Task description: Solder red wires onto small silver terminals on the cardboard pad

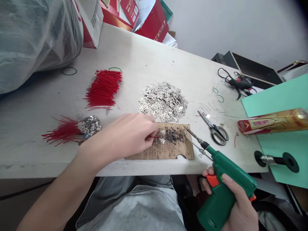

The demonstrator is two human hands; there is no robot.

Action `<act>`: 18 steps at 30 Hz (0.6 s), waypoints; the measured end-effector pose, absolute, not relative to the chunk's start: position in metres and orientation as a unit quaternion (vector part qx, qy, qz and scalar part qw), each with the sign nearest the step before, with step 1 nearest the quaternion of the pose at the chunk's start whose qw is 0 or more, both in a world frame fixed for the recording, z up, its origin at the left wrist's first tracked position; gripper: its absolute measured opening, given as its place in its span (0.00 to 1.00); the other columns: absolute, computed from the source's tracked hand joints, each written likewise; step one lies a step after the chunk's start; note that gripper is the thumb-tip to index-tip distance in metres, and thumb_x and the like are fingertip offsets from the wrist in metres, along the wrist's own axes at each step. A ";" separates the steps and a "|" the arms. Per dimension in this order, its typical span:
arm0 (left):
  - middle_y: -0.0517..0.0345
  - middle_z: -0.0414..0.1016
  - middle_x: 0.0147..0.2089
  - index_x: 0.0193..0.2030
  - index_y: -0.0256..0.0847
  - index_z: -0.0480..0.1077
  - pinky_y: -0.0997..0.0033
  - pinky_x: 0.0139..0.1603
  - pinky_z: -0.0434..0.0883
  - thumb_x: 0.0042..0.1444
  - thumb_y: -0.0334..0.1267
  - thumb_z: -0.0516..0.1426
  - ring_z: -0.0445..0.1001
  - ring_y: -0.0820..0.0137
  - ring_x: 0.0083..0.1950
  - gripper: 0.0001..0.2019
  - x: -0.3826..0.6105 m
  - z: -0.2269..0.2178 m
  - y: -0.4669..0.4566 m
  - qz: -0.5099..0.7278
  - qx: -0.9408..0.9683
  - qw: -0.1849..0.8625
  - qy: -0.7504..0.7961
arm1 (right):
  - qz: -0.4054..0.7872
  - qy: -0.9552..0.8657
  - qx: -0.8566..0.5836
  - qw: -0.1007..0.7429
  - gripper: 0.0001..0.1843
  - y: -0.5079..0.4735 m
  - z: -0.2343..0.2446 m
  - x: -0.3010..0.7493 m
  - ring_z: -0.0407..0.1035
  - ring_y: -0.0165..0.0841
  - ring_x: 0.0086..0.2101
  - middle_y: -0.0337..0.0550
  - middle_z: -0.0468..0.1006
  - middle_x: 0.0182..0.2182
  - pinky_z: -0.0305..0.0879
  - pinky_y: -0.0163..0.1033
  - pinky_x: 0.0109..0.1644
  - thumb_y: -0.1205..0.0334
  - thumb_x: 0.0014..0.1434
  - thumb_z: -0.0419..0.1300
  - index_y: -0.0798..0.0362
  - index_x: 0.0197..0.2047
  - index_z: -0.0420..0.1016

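My left hand (131, 133) is closed in a pinch above a scorched cardboard piece (141, 154). Short red wires (157, 136) stick out from its fingertips, with small metal terminals (162, 141) at their ends. The fingers partly hide these wires. My right hand (238, 205) is wrapped around the handle of a green soldering gun (231, 170), fingers near its orange trigger. The gun's tip (185, 128) hovers over or rests at the cardboard's right end; I cannot tell if it touches. Behind the cardboard lies a heap of loose metal terminals (163, 99).
Red wires (103, 88) lie in a stack, and a bundle of wires with terminals (69, 128) sits at left. Scissors (214, 130), a solder spool (276, 160), a gold-red canister (271, 122) and a black tool (238, 81) are at right. A plastic bag (38, 38) bulges back left.
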State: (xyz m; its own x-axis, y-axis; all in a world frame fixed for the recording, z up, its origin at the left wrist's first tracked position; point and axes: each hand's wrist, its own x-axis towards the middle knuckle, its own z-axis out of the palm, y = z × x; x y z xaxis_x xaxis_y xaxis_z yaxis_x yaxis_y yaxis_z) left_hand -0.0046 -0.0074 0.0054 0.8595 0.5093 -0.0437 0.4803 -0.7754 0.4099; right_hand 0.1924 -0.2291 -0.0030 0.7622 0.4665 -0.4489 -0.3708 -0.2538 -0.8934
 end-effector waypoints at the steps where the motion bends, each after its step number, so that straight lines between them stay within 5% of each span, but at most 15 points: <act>1: 0.62 0.72 0.32 0.27 0.41 0.67 0.65 0.26 0.49 0.57 0.28 0.58 0.65 0.73 0.28 0.09 -0.003 0.006 -0.008 0.033 0.944 0.200 0.261 | 0.343 -0.034 -0.712 0.612 0.11 -0.229 -0.004 0.193 0.69 0.32 0.26 0.42 0.80 0.32 0.69 0.35 0.31 0.55 0.59 0.66 0.51 0.43 0.80; 13: 0.56 0.76 0.33 0.28 0.39 0.72 0.63 0.28 0.48 0.55 0.29 0.56 0.71 0.67 0.31 0.06 0.007 -0.003 -0.016 0.018 0.959 0.111 0.259 | 0.340 -0.015 -0.719 0.607 0.19 -0.255 -0.009 0.198 0.76 0.42 0.33 0.51 0.83 0.37 0.73 0.40 0.29 0.53 0.54 0.71 0.53 0.46 0.82; 18: 0.57 0.75 0.31 0.27 0.40 0.70 0.64 0.27 0.47 0.51 0.28 0.56 0.70 0.67 0.30 0.06 0.007 0.001 -0.016 0.037 0.965 0.098 0.240 | 0.343 -0.007 -0.725 0.598 0.19 -0.250 -0.003 0.190 0.74 0.37 0.28 0.49 0.83 0.33 0.72 0.37 0.29 0.52 0.51 0.73 0.54 0.43 0.82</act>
State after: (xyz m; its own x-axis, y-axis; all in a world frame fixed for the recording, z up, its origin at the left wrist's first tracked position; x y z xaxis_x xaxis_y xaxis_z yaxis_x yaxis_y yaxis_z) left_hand 0.0068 -0.0160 0.0006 0.8818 0.4710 0.0251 0.4564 -0.8653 0.2072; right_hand 0.1899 -0.2498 -0.0026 0.7643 0.4206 -0.4889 -0.3998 -0.2858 -0.8709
